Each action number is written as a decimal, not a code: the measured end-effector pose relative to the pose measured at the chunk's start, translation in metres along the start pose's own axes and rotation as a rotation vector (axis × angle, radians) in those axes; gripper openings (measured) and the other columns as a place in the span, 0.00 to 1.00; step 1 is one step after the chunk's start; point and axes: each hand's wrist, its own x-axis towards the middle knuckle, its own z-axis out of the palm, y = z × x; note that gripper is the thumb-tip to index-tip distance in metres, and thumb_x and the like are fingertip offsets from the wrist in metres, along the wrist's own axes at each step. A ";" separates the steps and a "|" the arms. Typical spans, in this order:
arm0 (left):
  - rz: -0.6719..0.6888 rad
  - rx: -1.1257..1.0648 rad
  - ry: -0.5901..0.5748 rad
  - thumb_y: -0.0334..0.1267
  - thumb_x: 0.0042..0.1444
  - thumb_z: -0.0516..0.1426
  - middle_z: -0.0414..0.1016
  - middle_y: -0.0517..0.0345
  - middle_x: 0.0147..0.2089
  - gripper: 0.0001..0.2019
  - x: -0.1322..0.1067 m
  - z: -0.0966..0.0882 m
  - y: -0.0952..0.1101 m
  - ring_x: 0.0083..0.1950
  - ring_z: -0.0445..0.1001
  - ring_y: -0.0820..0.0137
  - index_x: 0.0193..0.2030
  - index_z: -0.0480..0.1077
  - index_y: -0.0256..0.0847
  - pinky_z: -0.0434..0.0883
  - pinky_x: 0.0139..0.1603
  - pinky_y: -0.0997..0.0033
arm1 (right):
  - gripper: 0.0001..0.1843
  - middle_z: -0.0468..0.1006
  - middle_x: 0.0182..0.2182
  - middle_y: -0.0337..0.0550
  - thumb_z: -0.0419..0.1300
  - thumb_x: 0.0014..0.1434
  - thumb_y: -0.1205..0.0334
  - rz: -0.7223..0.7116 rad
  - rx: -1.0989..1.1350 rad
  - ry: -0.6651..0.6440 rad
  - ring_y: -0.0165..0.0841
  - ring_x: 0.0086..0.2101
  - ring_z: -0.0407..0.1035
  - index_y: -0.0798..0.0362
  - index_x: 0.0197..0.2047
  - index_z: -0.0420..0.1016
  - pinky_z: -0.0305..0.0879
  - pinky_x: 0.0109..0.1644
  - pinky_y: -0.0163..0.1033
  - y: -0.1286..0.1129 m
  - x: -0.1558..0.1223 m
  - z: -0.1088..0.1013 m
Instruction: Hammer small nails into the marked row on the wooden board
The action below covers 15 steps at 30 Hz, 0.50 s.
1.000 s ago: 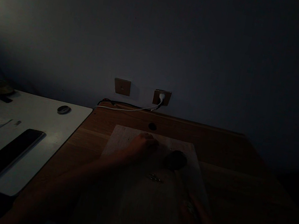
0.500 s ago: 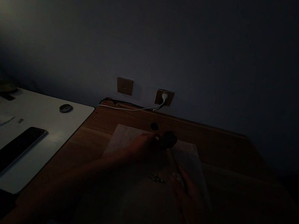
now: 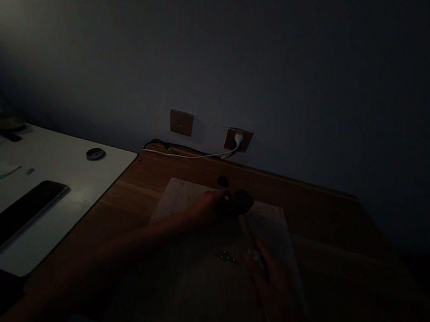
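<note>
The room is very dark. My left hand (image 3: pixel 210 207) rests on a pale board (image 3: pixel 180 199) that lies on the wooden desk (image 3: pixel 330 228). Its fingers are curled together at the far end, and what they pinch is hidden. My right hand (image 3: pixel 267 281) is closed round the handle of a mallet-like tool. The tool's dark round head (image 3: pixel 242 201) sits right beside my left fingertips. A few small shiny metal pieces (image 3: pixel 225 255) lie on the board between my two hands.
A white table (image 3: pixel 56 157) adjoins the desk on the left, carrying a long black slab (image 3: pixel 16 214), a small round object (image 3: pixel 96 153) and clutter at its far left. Two wall plates (image 3: pixel 181 122) sit behind, one holding a white plug (image 3: pixel 238 139) and cable.
The tool's head has swung forward and left, from mid-board to beside my left fingertips, and my right hand slid forward with it. My left hand has barely shifted.
</note>
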 end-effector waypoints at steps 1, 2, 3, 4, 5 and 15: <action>-0.004 0.005 0.000 0.29 0.57 0.62 0.83 0.53 0.50 0.24 0.001 0.001 -0.001 0.47 0.82 0.63 0.61 0.70 0.42 0.75 0.46 0.68 | 0.43 0.75 0.22 0.34 0.55 0.59 0.34 0.004 -0.005 0.013 0.33 0.18 0.68 0.51 0.70 0.64 0.66 0.21 0.36 -0.002 0.000 0.001; -0.007 0.010 -0.003 0.29 0.57 0.62 0.83 0.53 0.50 0.23 0.002 0.001 -0.002 0.47 0.82 0.63 0.60 0.70 0.41 0.75 0.46 0.68 | 0.43 0.76 0.23 0.36 0.55 0.59 0.34 0.004 -0.016 0.021 0.34 0.19 0.69 0.51 0.69 0.65 0.67 0.22 0.37 -0.003 -0.001 0.001; -0.008 0.015 -0.008 0.30 0.57 0.62 0.82 0.52 0.49 0.23 0.002 0.002 -0.004 0.47 0.81 0.63 0.60 0.70 0.40 0.75 0.45 0.68 | 0.41 0.78 0.25 0.38 0.54 0.60 0.34 -0.014 -0.030 0.025 0.35 0.21 0.71 0.51 0.68 0.67 0.69 0.24 0.38 -0.004 -0.002 0.000; -0.006 0.022 -0.012 0.31 0.57 0.63 0.82 0.51 0.49 0.23 0.003 0.002 -0.005 0.47 0.81 0.62 0.60 0.69 0.40 0.75 0.45 0.67 | 0.40 0.80 0.28 0.40 0.54 0.60 0.34 -0.046 -0.049 0.034 0.36 0.24 0.73 0.50 0.67 0.68 0.71 0.27 0.38 -0.005 -0.002 -0.001; 0.001 0.037 -0.011 0.31 0.57 0.63 0.81 0.50 0.51 0.23 0.003 0.001 -0.007 0.48 0.81 0.62 0.60 0.69 0.39 0.75 0.46 0.67 | 0.39 0.82 0.32 0.43 0.54 0.60 0.34 -0.078 -0.069 0.047 0.37 0.27 0.75 0.50 0.67 0.70 0.73 0.30 0.39 -0.004 -0.004 -0.002; 0.587 0.468 -0.419 0.34 0.68 0.57 0.79 0.49 0.51 0.09 -0.048 -0.030 0.036 0.53 0.77 0.61 0.52 0.74 0.41 0.71 0.54 0.64 | 0.40 0.84 0.51 0.48 0.59 0.56 0.31 0.043 -0.139 0.192 0.49 0.50 0.78 0.45 0.64 0.74 0.76 0.52 0.48 0.057 -0.027 -0.032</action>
